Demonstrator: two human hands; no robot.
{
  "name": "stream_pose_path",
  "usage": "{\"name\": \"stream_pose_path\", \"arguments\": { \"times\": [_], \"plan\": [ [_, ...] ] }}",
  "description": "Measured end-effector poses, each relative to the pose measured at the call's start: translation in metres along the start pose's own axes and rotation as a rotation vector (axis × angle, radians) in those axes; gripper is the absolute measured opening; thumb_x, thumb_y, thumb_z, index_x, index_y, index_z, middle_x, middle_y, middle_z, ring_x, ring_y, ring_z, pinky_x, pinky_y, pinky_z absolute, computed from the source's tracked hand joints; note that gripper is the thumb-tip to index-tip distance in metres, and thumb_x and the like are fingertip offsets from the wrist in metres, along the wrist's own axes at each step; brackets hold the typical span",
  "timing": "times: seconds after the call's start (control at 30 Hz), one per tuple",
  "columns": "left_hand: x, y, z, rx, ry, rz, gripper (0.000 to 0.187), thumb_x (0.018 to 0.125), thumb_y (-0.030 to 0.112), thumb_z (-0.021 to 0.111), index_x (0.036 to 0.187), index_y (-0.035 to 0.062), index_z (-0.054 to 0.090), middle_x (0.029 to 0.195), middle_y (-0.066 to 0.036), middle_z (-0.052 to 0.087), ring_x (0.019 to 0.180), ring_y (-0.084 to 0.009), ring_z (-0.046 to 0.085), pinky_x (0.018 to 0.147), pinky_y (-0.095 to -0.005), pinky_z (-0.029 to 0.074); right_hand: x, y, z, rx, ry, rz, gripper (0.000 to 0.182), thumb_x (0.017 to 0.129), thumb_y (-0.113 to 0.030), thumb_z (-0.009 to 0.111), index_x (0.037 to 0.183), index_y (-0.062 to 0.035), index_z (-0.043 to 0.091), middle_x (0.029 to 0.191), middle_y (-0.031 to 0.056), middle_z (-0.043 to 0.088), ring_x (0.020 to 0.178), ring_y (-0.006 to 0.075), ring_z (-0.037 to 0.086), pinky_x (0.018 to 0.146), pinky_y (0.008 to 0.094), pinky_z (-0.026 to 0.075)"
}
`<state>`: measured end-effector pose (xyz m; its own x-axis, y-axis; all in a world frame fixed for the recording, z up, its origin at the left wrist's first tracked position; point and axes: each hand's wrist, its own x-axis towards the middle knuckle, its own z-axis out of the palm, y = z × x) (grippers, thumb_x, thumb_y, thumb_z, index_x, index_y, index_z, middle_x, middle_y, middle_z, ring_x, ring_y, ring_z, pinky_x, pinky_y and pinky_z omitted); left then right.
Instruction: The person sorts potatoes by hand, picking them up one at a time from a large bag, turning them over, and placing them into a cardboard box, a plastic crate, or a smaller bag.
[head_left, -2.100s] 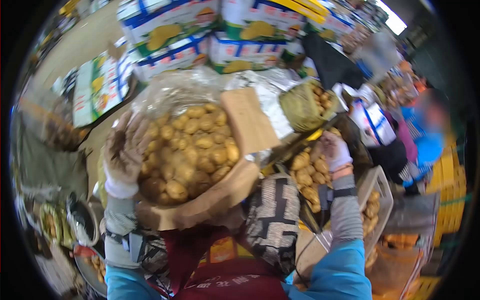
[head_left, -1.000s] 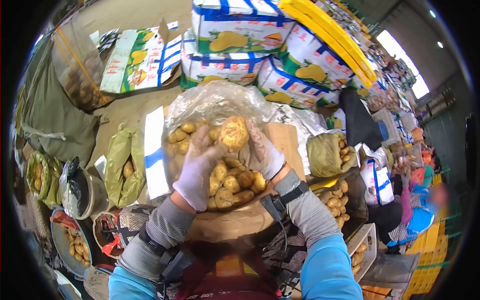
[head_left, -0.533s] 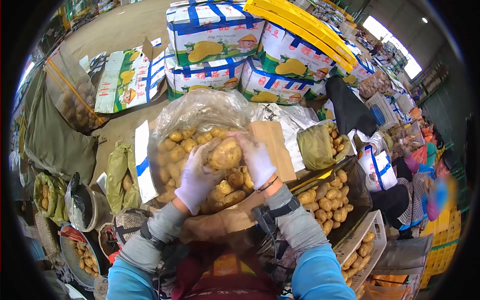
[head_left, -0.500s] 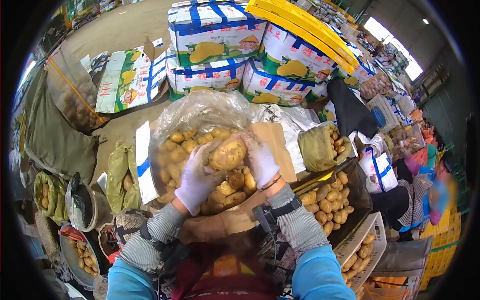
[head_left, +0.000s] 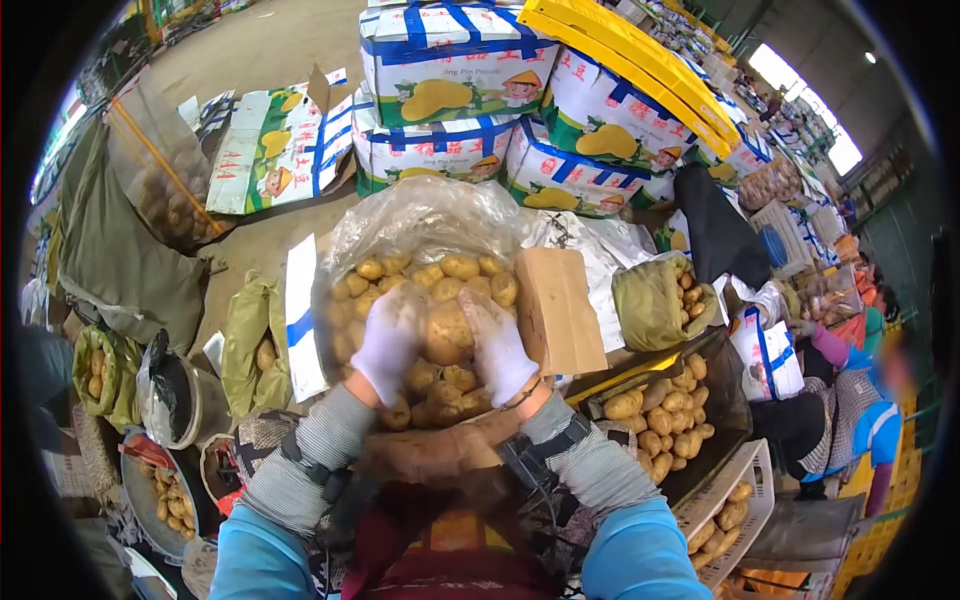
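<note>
Between my two gloved hands is a large potato (head_left: 448,335), low over the other potatoes (head_left: 440,385) in an open carton lined with clear plastic (head_left: 425,212). My left hand (head_left: 392,338) presses against its left side. On its right side lies my right hand (head_left: 495,342), fingers pointing forward. Both hands are closed round the potato from the sides. The carton's brown flap (head_left: 565,310) stands out at the right, its white and blue flap (head_left: 303,315) at the left.
Printed cartons (head_left: 458,70) are stacked ahead, yellow crates (head_left: 640,65) on top. To the right are a green sack (head_left: 655,305), a black bin of potatoes (head_left: 720,430) and a white crate (head_left: 760,480). A co-worker (head_left: 850,410) is farther right. Green sacks (head_left: 250,350) lie left.
Both hands have lowered the large potato from above the carton to the potatoes inside. The view has shifted, so the surroundings appear slightly farther right.
</note>
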<state>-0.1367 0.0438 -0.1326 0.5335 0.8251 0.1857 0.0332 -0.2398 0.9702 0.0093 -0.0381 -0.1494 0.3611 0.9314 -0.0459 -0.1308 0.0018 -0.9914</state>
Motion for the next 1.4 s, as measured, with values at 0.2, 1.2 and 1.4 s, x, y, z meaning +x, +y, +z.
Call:
{"name": "stream_pose_path", "arguments": {
  "times": [0.2,1.2,1.4],
  "plan": [
    [-0.006,0.022,-0.003,-0.304,-0.072,-0.21,0.027,0.093,0.012,0.054,0.118,0.0027,0.053,0.107,-0.008,0.061,0.097,-0.019,0.059,0.074,-0.0291,0.051,0.004,-0.029,-0.021,0.848,-0.388,0.509,0.048,0.098,-0.037,0.048,0.137,-0.0096,0.042,0.127,0.0038,0.058,0.114,0.0181,0.057,0.093,0.0361,0.044],
    [-0.002,0.049,-0.03,-0.515,0.043,-0.493,0.02,0.098,0.019,0.048,0.105,0.0019,0.056,0.096,-0.01,0.064,0.071,-0.0159,0.063,0.058,-0.0236,0.049,-0.032,-0.1,-0.033,0.207,-0.119,0.149,0.051,0.088,-0.021,0.067,0.132,-0.0048,0.047,0.11,0.0068,0.066,0.085,0.0124,0.066,0.065,0.0207,0.05],
    [0.011,0.025,-0.074,-0.706,0.393,-0.354,0.027,0.085,-0.01,0.037,0.094,0.0066,0.057,0.111,-0.013,0.064,0.096,-0.0227,0.063,0.078,-0.0304,0.052,-0.13,-0.146,-0.219,-0.529,0.273,0.281,0.062,0.079,-0.018,0.073,0.132,-0.0011,0.046,0.103,0.0062,0.063,0.079,0.0146,0.063,0.061,0.0221,0.051]
  ]
}}
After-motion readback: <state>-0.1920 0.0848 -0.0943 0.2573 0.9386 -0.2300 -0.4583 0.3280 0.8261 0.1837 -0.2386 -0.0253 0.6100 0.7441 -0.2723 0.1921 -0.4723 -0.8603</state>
